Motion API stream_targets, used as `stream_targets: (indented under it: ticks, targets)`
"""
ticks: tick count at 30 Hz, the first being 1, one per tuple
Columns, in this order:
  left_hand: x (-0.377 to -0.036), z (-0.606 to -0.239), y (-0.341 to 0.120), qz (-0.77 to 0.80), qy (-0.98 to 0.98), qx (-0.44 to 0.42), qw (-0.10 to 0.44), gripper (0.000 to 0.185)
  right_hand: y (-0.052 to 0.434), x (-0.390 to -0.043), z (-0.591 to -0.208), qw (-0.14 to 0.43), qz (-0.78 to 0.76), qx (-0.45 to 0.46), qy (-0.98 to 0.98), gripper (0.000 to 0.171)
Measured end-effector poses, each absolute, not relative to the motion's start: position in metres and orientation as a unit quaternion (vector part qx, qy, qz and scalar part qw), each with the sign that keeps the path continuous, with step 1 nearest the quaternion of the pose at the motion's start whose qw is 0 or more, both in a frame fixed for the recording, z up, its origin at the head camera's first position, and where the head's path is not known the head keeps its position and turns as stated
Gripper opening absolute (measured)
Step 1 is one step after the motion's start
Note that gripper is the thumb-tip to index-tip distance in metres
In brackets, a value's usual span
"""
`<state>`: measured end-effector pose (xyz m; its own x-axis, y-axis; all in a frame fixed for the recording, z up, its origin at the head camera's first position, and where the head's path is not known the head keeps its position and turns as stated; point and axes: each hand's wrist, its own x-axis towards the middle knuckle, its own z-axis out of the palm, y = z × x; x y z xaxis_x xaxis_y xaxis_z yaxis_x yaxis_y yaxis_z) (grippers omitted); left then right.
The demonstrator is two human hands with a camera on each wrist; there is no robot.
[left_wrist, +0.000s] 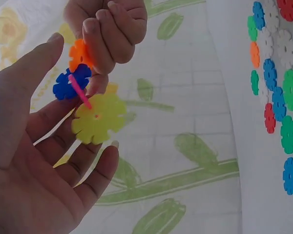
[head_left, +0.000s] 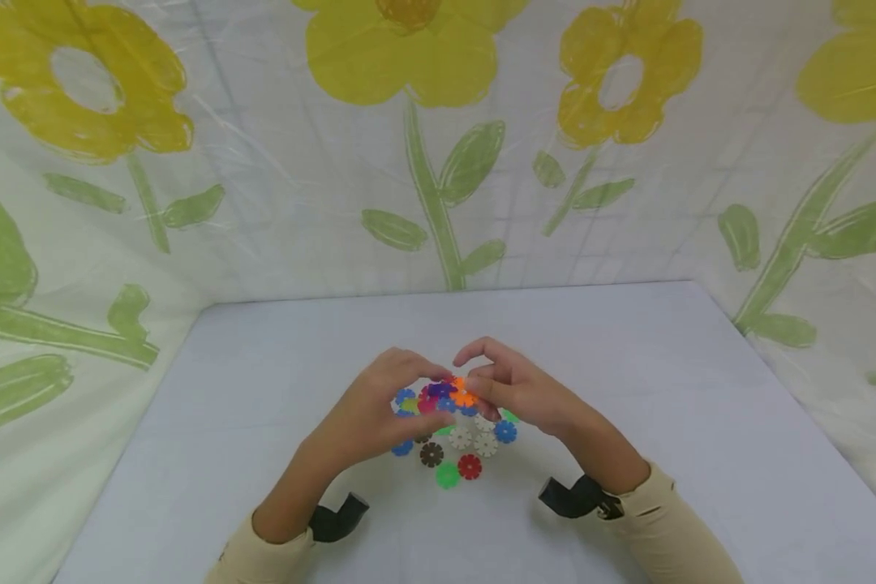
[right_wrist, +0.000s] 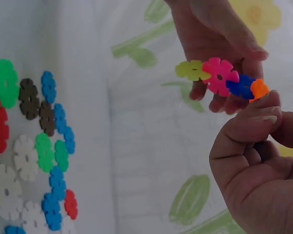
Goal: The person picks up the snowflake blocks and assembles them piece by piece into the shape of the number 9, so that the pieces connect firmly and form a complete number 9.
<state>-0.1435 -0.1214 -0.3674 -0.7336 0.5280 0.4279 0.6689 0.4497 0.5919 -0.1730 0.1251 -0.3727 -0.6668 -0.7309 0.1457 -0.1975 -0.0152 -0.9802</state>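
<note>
A short chain of notched plastic snowflake discs hangs between the two hands, above the table. Its links are a yellow disc (left_wrist: 100,121), a pink disc (right_wrist: 219,77), a dark blue disc (right_wrist: 240,87) and an orange disc (head_left: 463,398) at the right end. My right hand (head_left: 518,391) pinches the orange disc between thumb and fingers. The left hand (head_left: 375,410) is spread around the chain, thumb well apart from the fingers. In the left wrist view, its extended fingers (left_wrist: 58,139) lie behind the blue and yellow discs.
Loose discs lie on the white table (head_left: 263,381) below the hands, among them a green disc (head_left: 448,475), a red disc (head_left: 470,466), a brown disc (head_left: 431,454) and several white and blue ones. A flower-printed sheet (head_left: 277,203) stands behind the table and along its sides.
</note>
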Motion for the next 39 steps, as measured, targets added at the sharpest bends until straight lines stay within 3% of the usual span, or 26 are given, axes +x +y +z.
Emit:
stream_targets:
  ticks: [9,14,19,29,39]
  targets:
    - [-0.143,-0.373,-0.114,-0.399,-0.841,-0.356,0.082,0.039,0.123,-0.178,-0.377,0.229,-0.609,-0.378,0.659,0.025]
    - [-0.145,-0.375,-0.114,-0.444,-0.818,-0.360,0.071,0.035,0.133,-0.190,-0.379,0.161,-0.529,-0.369,0.747,0.018]
    - [-0.147,-0.377,-0.114,-0.508,-0.787,-0.349,0.036,0.028,0.143,-0.208,-0.395,0.101,-0.358,-0.285,0.883,0.013]
    - [-0.146,-0.376,-0.115,-0.524,-0.783,-0.334,0.026,0.029,0.144,-0.227,-0.429,0.173,-0.218,-0.156,0.948,0.024]
    - [-0.148,-0.377,-0.115,-0.517,-0.790,-0.329,0.032,0.033,0.145,-0.229,-0.433,0.178,-0.216,-0.155,0.947,0.022]
